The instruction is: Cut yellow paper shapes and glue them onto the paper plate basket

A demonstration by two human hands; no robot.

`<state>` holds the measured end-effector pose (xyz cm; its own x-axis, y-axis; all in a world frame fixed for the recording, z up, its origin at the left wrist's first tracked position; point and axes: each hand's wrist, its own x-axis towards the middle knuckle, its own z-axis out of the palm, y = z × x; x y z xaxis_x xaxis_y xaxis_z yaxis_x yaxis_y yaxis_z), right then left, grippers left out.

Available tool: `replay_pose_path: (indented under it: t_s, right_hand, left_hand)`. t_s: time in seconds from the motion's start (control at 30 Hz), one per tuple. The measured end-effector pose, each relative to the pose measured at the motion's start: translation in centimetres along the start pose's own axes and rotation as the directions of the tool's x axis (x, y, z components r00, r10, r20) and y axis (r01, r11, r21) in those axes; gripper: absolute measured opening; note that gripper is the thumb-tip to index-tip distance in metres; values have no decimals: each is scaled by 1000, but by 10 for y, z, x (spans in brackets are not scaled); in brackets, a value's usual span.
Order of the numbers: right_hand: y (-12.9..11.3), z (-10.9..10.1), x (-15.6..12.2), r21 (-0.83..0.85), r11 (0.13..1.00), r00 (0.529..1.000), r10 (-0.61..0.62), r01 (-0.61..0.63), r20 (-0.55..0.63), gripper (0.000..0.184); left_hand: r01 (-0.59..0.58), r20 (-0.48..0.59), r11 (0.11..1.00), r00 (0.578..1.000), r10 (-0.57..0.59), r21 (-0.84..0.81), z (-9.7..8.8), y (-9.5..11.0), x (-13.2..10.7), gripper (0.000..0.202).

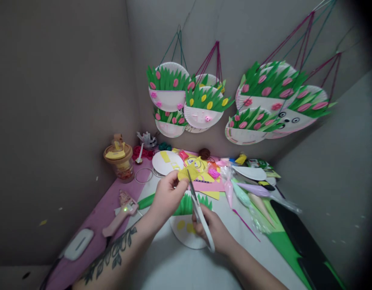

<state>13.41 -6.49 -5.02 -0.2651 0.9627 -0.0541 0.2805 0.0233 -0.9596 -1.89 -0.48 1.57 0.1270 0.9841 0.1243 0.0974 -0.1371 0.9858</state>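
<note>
Over the middle of the white tabletop (162, 266), I have a small piece of yellow paper (183, 174) raised clear of the surface, pinched between thumb and fingers of the left hand (169, 191). Across it lie the metal blades of the white-handled scissors (208, 233), gripped by the right hand (214, 227) with fingers wrapped at the handles.

Just below the hands rests a white round paper plate (180, 233) with green fringed paper along its far part and pale yellow shapes on its near part; the right hand and the scissors block my view of its right side. A green paper strip (146, 200) runs behind the left wrist.

To the left, on a pink surface (97, 221), I see a pink glue gun (121, 217) with a lit green light, and nearer, a white rounded box (79, 244). Farther left stands a brown-lidded cup (124, 169), near a flat white disc (160, 166) bearing yellow scraps.

On the right, a pink piping bag (229, 193), a mint-green piping bag (240, 193) and a lilac piping bag (254, 189) crowd together, with a black flat slab (291, 225) nearer me. Against the far wall hang white paper-plate baskets (170, 100) filled with green paper grass and pink or yellow flowers.
</note>
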Motion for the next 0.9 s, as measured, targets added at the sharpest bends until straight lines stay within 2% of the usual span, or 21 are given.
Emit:
replay_pose_path:
  t_s: [0.23, 0.6, 0.9]
  right_hand:
    - [1, 0, -1, 32, 999, 1000, 5, -5, 5, 29]
    - [2, -2, 0, -33, 999, 1000, -25, 25, -10, 17]
    - [1, -2, 0, -21, 1000, 1000, -3, 2, -6, 14]
  left_hand:
    - [-9, 13, 1000, 1000, 8, 18, 0, 0, -2, 22]
    - [-11, -1, 999, 1000, 11, 48, 0, 3, -1, 24]
    - [-57, 7, 995, 998, 57, 83, -2, 2, -2, 23]
